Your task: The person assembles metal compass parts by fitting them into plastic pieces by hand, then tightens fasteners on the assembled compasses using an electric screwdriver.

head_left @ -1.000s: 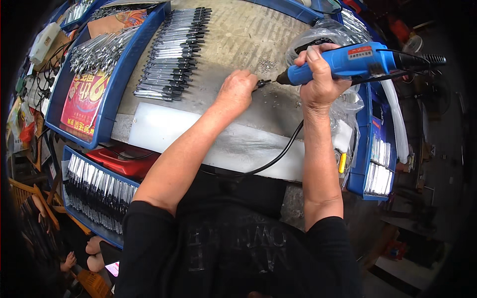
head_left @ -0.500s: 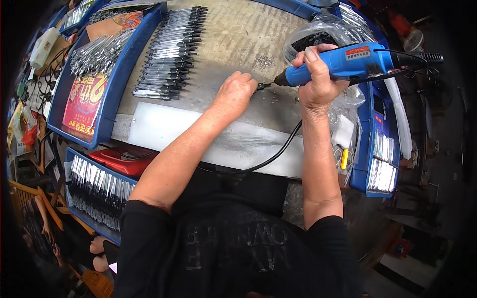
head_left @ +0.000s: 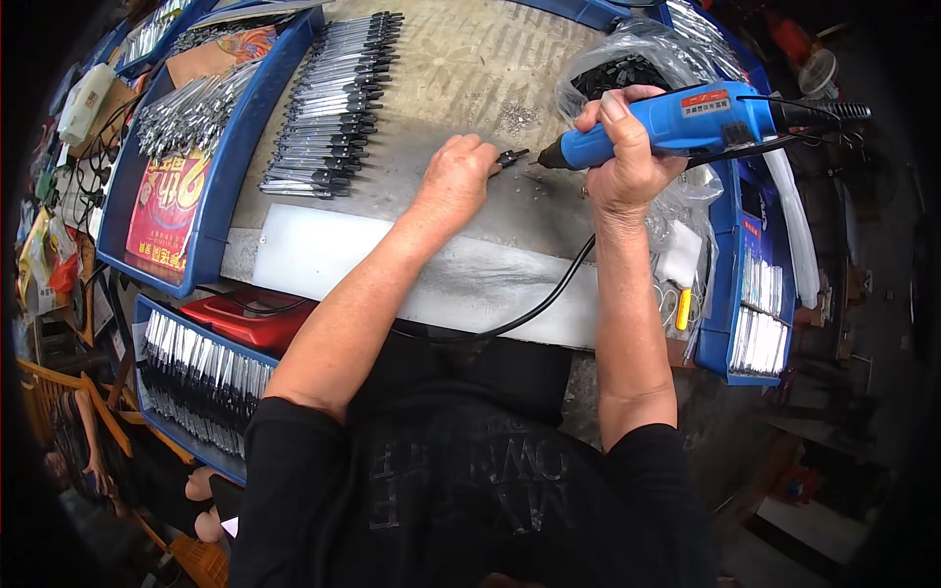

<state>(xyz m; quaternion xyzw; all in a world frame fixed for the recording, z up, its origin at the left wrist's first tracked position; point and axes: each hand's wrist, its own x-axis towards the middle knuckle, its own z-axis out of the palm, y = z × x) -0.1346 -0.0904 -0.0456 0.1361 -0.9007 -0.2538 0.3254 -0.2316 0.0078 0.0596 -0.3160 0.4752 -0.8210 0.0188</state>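
Note:
My right hand [head_left: 632, 157] is wrapped round a blue electric screwdriver [head_left: 676, 122], whose dark nose points left over the worktable. Closed fingers of my left hand [head_left: 456, 176] grip a small black-ended piece [head_left: 512, 157]; most of it is hidden in the hand. A short gap separates that black end from the screwdriver's nose. To the left of my left hand lies a long row of slim silver pieces with black ends [head_left: 333, 108], side by side. Tiny metal bits [head_left: 518, 116] are scattered on the table beyond the screwdriver's nose.
A blue bin [head_left: 211, 196] of silver strips stands at left, another [head_left: 191, 382] below it. At right are a clear bag of black parts [head_left: 618, 76] and a blue bin [head_left: 760, 323]. A white board [head_left: 323, 250] lines the near edge, with a black cable [head_left: 529, 316] crossing it.
My left hand has drawn back slightly to the left with the black-ended piece, opening a gap from the screwdriver's nose. My right hand has hardly moved.

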